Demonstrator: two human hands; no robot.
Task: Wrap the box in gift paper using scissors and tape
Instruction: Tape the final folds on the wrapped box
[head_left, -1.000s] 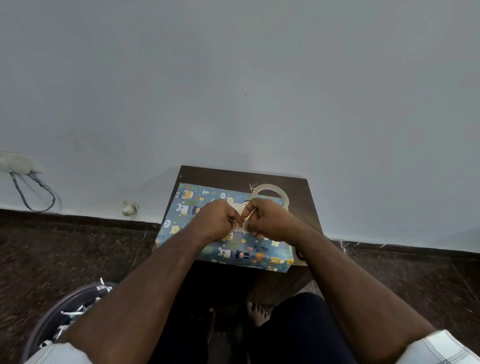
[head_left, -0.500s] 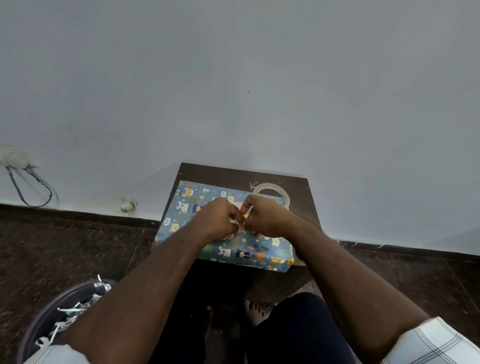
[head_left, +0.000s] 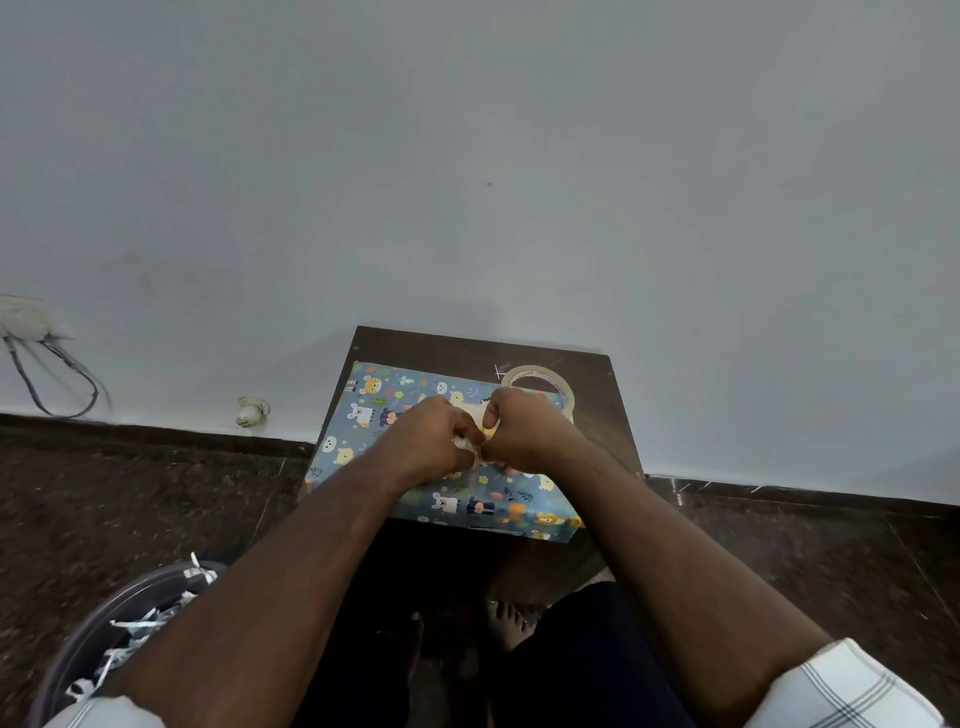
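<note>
Head view: nearest, a bin (head_left: 78, 644) of paper scraps sits left of the box. The box (head_left: 467, 499), on the dark surface (head_left: 597, 452), looks fully covered in blue animal-print paper. Above it, left hand (head_left: 434, 441) and right hand (head_left: 524, 431) pinch a small pale piece together, likely tape; sealing remains. Behind the box lies the tape roll (head_left: 540, 379), its lettering unreadable. No scissors visible.

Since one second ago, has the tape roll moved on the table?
No. The tape roll lies in the same spot near the far right corner of the table, just behind the right hand.
</note>
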